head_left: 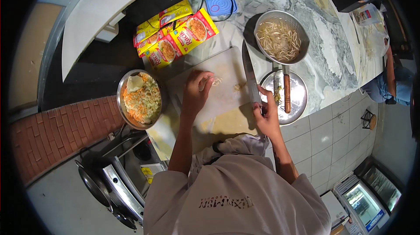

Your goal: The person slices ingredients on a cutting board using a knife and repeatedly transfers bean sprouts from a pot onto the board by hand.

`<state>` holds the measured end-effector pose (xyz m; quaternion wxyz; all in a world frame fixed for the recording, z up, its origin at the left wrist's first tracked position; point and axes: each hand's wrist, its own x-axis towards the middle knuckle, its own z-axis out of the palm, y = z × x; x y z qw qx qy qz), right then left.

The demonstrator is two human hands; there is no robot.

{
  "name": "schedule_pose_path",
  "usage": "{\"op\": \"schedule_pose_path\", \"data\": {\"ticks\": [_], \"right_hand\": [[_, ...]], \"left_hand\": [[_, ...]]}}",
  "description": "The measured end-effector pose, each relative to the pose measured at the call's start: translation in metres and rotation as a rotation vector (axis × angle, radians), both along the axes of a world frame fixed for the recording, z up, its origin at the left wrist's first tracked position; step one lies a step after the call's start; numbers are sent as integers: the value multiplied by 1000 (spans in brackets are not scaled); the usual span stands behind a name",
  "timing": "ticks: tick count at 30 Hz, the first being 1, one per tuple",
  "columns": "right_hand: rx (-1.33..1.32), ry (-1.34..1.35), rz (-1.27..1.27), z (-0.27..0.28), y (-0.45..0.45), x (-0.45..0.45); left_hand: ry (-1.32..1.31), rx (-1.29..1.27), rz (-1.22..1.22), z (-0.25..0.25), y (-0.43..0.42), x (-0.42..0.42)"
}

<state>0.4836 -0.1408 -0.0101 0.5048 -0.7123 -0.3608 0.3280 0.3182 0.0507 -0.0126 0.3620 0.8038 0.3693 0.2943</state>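
Note:
My right hand point(267, 114) grips the handle of a long kitchen knife point(250, 72); its blade points away from me along the right side of a white cutting board point(192, 108). Over the board, my left hand point(199, 90) is closed, with curled fingers around a few pale bean sprouts point(216, 81). How many it holds is hidden. A small pile of chopped bits point(239, 87) lies between the hand and the blade. Beyond the knife stands a saucepan point(305, 53) of bean sprouts in liquid, its wooden handle pointing toward me.
At left is a metal bowl point(120, 104) of shredded vegetables. Several yellow seasoning packets point(181, 38) and a blue lid point(221, 4) lie behind the board. Under the saucepan handle sits a round metal plate point(299, 104) with green scraps. Another person's arm point(390, 71) shows at far right.

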Motion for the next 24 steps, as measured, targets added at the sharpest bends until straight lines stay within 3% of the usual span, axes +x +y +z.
{"op": "schedule_pose_path", "data": {"ticks": [2, 6, 9, 11, 12, 18, 24], "right_hand": [[-18, 120, -20, 9, -4, 8], [74, 217, -164, 29, -6, 20], [128, 110, -289, 25, -11, 36], [30, 187, -361, 39, -14, 49], [-84, 275, -395, 43, -16, 55], [-17, 188, -518, 23, -22, 75], [12, 132, -515, 16, -18, 70]], "left_hand": [[-9, -88, -71, 8, 7, 18], [32, -20, -218, 27, 27, 67], [-33, -73, -376, 34, 45, 110], [126, -174, -464, 41, 55, 142], [124, -171, -474, 38, 59, 157], [198, 95, -561, 24, 62, 218], [324, 70, -739, 15, 47, 252]]}}
